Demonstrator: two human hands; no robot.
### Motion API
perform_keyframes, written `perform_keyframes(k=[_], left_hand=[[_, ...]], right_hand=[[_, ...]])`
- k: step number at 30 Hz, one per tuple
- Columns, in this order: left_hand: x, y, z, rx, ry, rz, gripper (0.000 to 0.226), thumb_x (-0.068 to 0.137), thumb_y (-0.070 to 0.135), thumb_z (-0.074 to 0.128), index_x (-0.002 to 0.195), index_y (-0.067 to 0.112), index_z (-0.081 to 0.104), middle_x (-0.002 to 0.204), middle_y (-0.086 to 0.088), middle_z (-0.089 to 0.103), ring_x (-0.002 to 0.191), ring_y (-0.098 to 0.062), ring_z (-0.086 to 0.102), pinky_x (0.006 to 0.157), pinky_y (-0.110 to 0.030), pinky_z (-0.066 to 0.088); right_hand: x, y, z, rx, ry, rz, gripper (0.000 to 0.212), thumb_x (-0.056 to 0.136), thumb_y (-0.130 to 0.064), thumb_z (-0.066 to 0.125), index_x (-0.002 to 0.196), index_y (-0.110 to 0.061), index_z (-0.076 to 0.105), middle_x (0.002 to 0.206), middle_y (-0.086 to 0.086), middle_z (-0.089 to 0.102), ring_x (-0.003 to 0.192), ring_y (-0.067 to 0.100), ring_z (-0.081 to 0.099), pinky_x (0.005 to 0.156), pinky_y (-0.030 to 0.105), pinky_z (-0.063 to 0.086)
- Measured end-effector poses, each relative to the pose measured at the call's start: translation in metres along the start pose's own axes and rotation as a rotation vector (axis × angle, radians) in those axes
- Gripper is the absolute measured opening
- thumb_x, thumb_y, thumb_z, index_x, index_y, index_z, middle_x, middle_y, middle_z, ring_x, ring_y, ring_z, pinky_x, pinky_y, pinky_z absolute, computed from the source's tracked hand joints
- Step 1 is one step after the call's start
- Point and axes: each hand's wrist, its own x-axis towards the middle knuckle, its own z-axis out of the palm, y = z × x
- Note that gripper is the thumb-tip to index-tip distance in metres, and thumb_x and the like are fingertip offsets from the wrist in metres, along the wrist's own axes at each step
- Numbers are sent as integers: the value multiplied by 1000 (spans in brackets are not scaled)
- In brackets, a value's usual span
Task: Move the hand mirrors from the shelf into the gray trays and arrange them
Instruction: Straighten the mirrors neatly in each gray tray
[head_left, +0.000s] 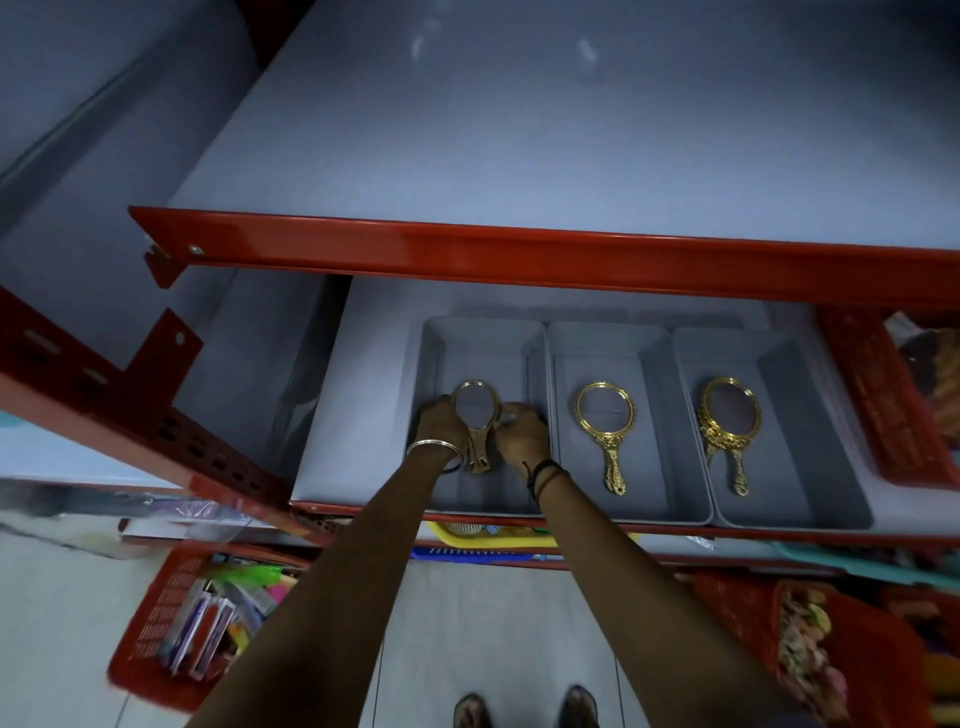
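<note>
On a red-edged shelf (545, 260) sit three gray trays (613, 338), one gold mirror each. The left hand (441, 423) and right hand (522, 434) pinch the left mirror (475, 415), seemingly by its rim.

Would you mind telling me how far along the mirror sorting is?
Done: the middle tray and right tray each hold mirrors. In hand: left hand and right hand are setting a mirror into the left tray. No loose mirrors show elsewhere.

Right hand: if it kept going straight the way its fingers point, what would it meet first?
The right hand points left, so first the gold mirror it already touches, with the left hand just beyond, inside the left gray tray.
</note>
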Motion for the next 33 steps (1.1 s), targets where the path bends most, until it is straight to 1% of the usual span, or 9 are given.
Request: perform_keyframes(k=[3,8,12,17,21,26,29,31,33], left_hand=[[0,1,2,-54,-35,14,44,79,4,65,122,3,58,124,-16,65,115,-28,62,97,-30,49],[-2,2,5,-121,-39,-2,51,81,6,64,130,6,52,130,-14,61,119,-27,59,100,-28,46],[-1,1,5,-92,-55,9,54,79,3,65,131,7,51,131,-13,61,120,-27,58,100,-27,46],[3,1,5,-101,-57,17,55,81,-1,60,134,9,50,135,-12,57,123,-26,55,103,-26,43],[4,-2,8,-119,-54,20,54,84,-6,55,135,9,49,136,-12,57,124,-25,54,104,-25,42],[5,-2,8,-111,-71,20,60,81,-8,56,137,9,46,137,-13,56,125,-26,54,104,-26,42],[4,-1,8,-107,-62,14,58,82,-8,54,137,9,46,136,-13,56,125,-27,54,104,-27,43],[4,-1,9,-113,-59,6,58,80,-7,54,136,9,48,135,-14,57,123,-27,55,104,-30,46],[4,-1,9,-124,-57,-6,57,80,-7,54,135,9,49,133,-14,59,121,-27,57,103,-31,48]], right_hand=[[2,3,5,-2,21,-16,32,84,8,44,109,2,63,111,20,68,105,33,63,86,34,52],[-1,5,11,25,55,-13,31,86,0,53,116,-3,62,115,18,68,107,31,64,91,34,52],[-1,7,15,43,76,-11,29,84,-1,57,113,-3,64,113,16,69,107,30,64,90,33,53],[-1,9,17,88,101,9,34,85,1,55,118,-3,61,118,16,67,109,30,63,93,33,51],[-2,13,22,115,127,1,31,85,1,55,114,-3,62,109,20,70,104,33,65,90,36,54],[-2,13,24,133,129,17,28,84,0,56,109,-5,65,107,17,71,101,30,66,87,36,56],[2,17,26,138,122,14,27,82,-2,58,106,-8,67,104,18,73,95,27,68,86,42,58],[5,20,28,136,125,7,27,81,-4,60,107,-9,67,104,18,73,96,31,68,85,47,58],[5,21,27,127,127,-1,27,82,-4,60,108,-8,67,105,18,73,98,32,68,85,47,58]])
